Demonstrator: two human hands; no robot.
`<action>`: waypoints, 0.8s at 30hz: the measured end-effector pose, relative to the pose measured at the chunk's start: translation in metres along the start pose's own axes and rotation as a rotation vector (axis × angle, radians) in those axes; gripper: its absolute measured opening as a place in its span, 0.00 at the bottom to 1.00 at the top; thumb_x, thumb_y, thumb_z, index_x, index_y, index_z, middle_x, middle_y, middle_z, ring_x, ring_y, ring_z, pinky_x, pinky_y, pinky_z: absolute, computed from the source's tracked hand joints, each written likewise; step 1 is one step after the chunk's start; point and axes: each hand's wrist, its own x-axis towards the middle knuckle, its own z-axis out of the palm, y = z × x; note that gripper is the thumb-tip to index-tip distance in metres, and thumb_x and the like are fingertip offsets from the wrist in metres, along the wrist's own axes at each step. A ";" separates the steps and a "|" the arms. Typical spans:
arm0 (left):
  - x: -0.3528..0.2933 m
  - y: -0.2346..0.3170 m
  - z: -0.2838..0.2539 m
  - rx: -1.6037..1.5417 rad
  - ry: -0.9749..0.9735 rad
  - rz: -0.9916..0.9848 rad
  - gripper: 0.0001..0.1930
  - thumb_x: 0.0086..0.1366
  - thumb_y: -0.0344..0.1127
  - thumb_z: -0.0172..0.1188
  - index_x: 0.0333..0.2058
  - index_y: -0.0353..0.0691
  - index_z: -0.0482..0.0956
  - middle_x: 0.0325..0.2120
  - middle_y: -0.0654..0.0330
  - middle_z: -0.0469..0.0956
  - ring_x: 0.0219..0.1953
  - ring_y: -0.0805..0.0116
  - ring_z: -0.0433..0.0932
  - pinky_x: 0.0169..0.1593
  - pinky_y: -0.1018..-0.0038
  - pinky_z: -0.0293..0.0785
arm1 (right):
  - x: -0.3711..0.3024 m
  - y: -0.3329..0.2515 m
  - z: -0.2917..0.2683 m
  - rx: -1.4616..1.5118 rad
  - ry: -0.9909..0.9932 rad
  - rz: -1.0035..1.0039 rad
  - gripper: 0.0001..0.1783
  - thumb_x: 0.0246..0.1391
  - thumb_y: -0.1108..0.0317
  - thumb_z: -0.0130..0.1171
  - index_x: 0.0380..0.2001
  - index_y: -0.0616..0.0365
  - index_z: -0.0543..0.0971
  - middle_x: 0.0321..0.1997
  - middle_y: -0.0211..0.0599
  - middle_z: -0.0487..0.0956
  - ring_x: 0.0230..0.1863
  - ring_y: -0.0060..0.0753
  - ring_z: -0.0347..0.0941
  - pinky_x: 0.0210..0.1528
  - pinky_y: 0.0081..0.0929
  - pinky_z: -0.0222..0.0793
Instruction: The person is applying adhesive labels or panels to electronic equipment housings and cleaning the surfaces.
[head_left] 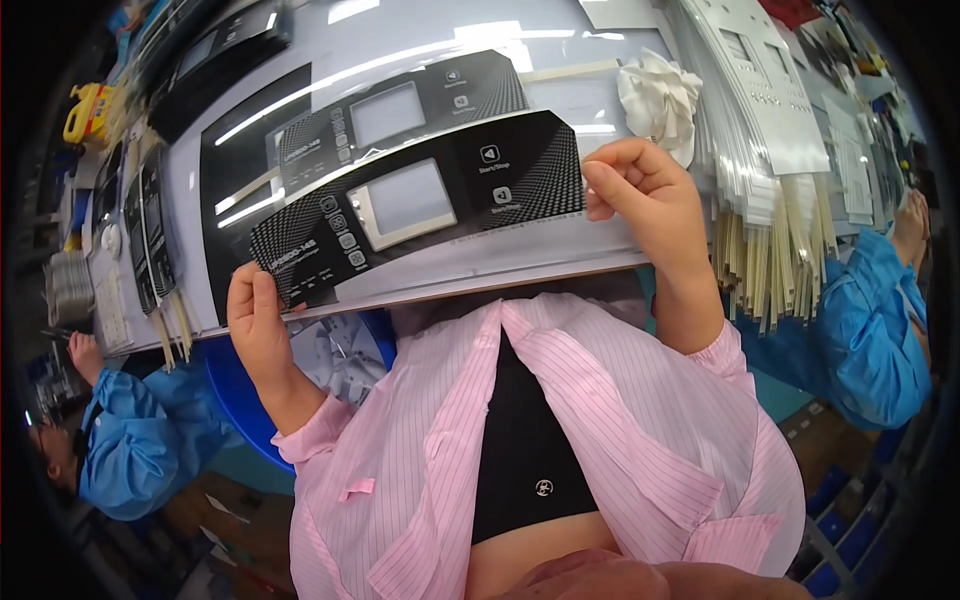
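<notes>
Between my hands, over the near edge of the table, I hold a black control-panel overlay (472, 172) slightly tilted. It has a rectangular window, printed buttons and a dotted pattern at both ends. My left hand (262, 325) is closed on its lower left end, thumb on top. At the right end, my right hand (650, 195) pinches the edge between thumb and forefinger, the other fingers curled. Just behind lies a similar overlay (435, 88), partly covered by the held one. A larger dark sheet (228, 150) shows beneath them on the left.
Crumpled white paper (660, 100) lies beyond my right hand. Stacked panels with beige strips (775, 250) overhang the table at right; more black panels (150, 230) lie left. Below is a blue bin (235, 400) with pale scraps. People in blue sleeves (870, 330) sit on both sides.
</notes>
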 end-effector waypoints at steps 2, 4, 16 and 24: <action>0.004 0.002 -0.001 0.254 -0.033 0.138 0.05 0.71 0.31 0.53 0.36 0.38 0.75 0.26 0.72 0.70 0.25 0.84 0.64 0.30 0.86 0.60 | 0.002 0.006 -0.003 0.010 -0.002 0.005 0.06 0.57 0.70 0.64 0.35 0.60 0.79 0.28 0.26 0.79 0.29 0.15 0.72 0.33 0.15 0.68; 0.006 0.004 0.003 0.300 -0.033 0.161 0.06 0.70 0.29 0.55 0.31 0.38 0.73 0.27 0.70 0.67 0.27 0.82 0.60 0.31 0.85 0.53 | 0.004 0.007 -0.004 -0.477 0.056 -0.162 0.05 0.54 0.70 0.66 0.31 0.59 0.80 0.29 0.25 0.79 0.34 0.17 0.72 0.38 0.18 0.67; 0.031 -0.015 -0.011 0.544 -0.186 0.190 0.05 0.66 0.27 0.57 0.31 0.33 0.74 0.56 0.50 0.72 0.64 0.58 0.64 0.66 0.67 0.51 | 0.023 0.026 -0.009 -0.790 0.054 -0.487 0.07 0.47 0.68 0.70 0.27 0.57 0.82 0.38 0.31 0.82 0.42 0.31 0.74 0.48 0.28 0.64; 0.033 -0.009 -0.012 0.494 -0.214 0.144 0.05 0.67 0.28 0.55 0.31 0.36 0.74 0.52 0.50 0.75 0.67 0.54 0.59 0.68 0.59 0.46 | 0.024 0.028 -0.006 -0.827 0.082 -0.473 0.07 0.45 0.68 0.71 0.28 0.55 0.83 0.37 0.31 0.81 0.41 0.32 0.74 0.47 0.28 0.64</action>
